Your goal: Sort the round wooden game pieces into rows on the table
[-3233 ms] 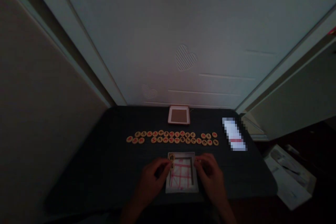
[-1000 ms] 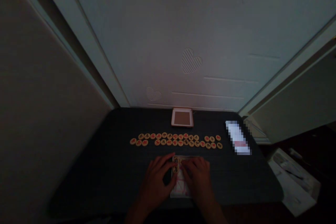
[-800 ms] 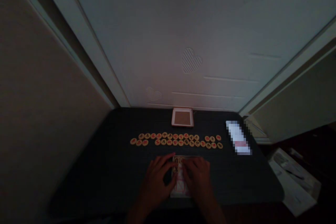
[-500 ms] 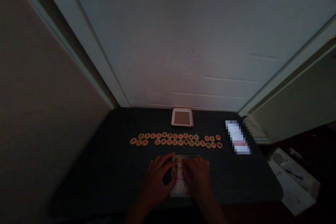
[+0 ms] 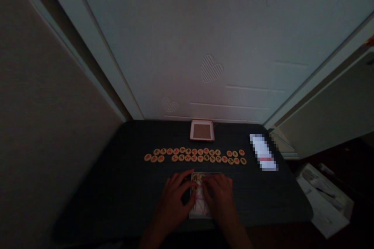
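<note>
A shallow white box (image 5: pixel 199 215) lies near the table's front edge, with a few round Chinese chess pieces (image 5: pixel 195 178) in its far left part and a white sheet with red lines (image 5: pixel 200 203) under them. My left hand (image 5: pixel 174 194) curves over the box's left side, thumb and index finger apart, fingertips by the pieces. Over the right side bends my right hand (image 5: pixel 221 190), thumb and fingers closed in at a piece beside the far edge. The fingers partly hide that piece, and the dim light blurs the contact.
Two rows of Chinese chess pieces (image 5: pixel 194 158), red and black, run across the dark table (image 5: pixel 122 186). Behind them, against the white wall, stands a reddish box lid (image 5: pixel 202 139). A pixelated bright phone-like slab (image 5: pixel 263 151) lies at right. A white container (image 5: pixel 327 198) sits beyond the table's right edge.
The view has shifted very slightly. Both hands stay over the box, nearly still; the pieces at its far left corner show a little more clearly.
</note>
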### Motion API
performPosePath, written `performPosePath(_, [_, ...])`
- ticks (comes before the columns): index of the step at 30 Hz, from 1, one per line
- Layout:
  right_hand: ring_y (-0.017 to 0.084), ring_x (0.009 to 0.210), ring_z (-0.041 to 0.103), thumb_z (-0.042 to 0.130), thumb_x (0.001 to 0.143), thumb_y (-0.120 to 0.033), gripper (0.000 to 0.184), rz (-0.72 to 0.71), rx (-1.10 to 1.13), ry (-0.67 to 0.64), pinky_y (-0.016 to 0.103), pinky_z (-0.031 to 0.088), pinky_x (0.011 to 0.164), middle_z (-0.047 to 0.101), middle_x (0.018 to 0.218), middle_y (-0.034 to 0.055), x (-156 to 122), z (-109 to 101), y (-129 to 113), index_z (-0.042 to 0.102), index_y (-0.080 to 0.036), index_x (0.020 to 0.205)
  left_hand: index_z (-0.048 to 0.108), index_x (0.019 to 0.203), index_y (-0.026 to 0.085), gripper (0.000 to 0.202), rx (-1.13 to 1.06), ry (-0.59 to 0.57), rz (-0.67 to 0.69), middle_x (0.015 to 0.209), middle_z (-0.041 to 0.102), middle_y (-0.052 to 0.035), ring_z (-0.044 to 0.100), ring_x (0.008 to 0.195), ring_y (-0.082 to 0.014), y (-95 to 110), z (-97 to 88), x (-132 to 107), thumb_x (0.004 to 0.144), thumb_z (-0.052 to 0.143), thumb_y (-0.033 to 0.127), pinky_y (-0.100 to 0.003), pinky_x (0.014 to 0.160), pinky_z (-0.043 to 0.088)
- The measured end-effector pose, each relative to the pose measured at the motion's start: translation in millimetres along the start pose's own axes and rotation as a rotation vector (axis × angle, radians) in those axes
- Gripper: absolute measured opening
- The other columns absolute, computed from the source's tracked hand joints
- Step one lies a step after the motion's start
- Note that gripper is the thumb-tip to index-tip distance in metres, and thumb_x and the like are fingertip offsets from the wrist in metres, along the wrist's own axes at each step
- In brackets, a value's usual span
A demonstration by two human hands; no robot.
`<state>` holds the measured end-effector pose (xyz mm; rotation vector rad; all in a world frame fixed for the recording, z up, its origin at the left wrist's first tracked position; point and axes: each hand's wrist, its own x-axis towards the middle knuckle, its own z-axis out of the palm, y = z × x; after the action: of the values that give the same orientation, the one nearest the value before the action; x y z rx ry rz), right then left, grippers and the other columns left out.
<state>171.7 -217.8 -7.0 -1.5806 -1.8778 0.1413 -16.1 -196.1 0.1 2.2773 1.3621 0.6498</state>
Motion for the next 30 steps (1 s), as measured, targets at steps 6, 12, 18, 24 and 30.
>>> performPosePath(6, [0.021, 0.089, 0.062, 0.065, 0.090, -0.016, 0.012, -0.005, 0.008, -0.018, 0.036, 0.036, 0.083, 0.072, 0.091, 0.0010, -1, 0, 1, 0.068, -0.026, 0.097, 0.068, 0.118, 0.041, 0.032, 0.023, -0.017, 0.010, 0.144, 0.055, 0.0015, 0.058, 0.116, -0.0265, -1, -0.5, 0, 0.092, 0.058, 0.024, -0.057, 0.100, 0.046])
performPosePath(12, [0.021, 0.091, 0.062, 0.066, 0.089, -0.016, 0.013, -0.011, 0.007, -0.017, 0.037, 0.038, 0.085, 0.072, 0.090, 0.0008, -1, -1, 2, 0.069, -0.026, 0.097, 0.069, 0.116, 0.038, 0.029, 0.010, 0.007, 0.011, 0.142, 0.057, -0.0008, 0.058, 0.115, -0.0267, -4, 2.1, -1, 0.092, 0.060, 0.026, -0.056, 0.100, 0.047])
performPosePath(18, [0.021, 0.090, 0.063, 0.062, 0.093, -0.020, 0.011, -0.017, 0.048, 0.032, 0.037, 0.041, 0.084, 0.073, 0.094, 0.0020, -3, -8, 1, 0.069, -0.026, 0.099, 0.066, 0.120, 0.037, 0.030, 0.014, 0.018, 0.004, 0.142, 0.057, -0.0018, 0.056, 0.122, -0.0294, -6, 5.6, -3, 0.092, 0.059, 0.027, -0.063, 0.104, 0.042])
performPosePath(24, [0.021, 0.087, 0.065, 0.058, 0.096, -0.027, 0.013, 0.059, 0.111, 0.163, 0.037, 0.047, 0.083, 0.073, 0.090, 0.0040, -8, -18, 11, 0.071, -0.025, 0.098, 0.062, 0.125, 0.035, 0.033, -0.005, 0.036, 0.025, 0.143, 0.057, -0.0037, 0.056, 0.124, -0.0292, -9, 5.9, -3, 0.093, 0.061, 0.029, -0.062, 0.107, 0.041])
performPosePath(30, [0.022, 0.084, 0.067, 0.057, 0.096, -0.033, 0.018, 0.219, 0.197, 0.229, 0.035, 0.054, 0.077, 0.073, 0.089, 0.0066, -13, -31, 32, 0.072, -0.022, 0.095, 0.059, 0.129, 0.033, 0.034, -0.040, 0.035, 0.001, 0.145, 0.056, -0.0044, 0.054, 0.129, -0.0284, -12, 5.4, -4, 0.095, 0.058, 0.033, -0.062, 0.111, 0.038])
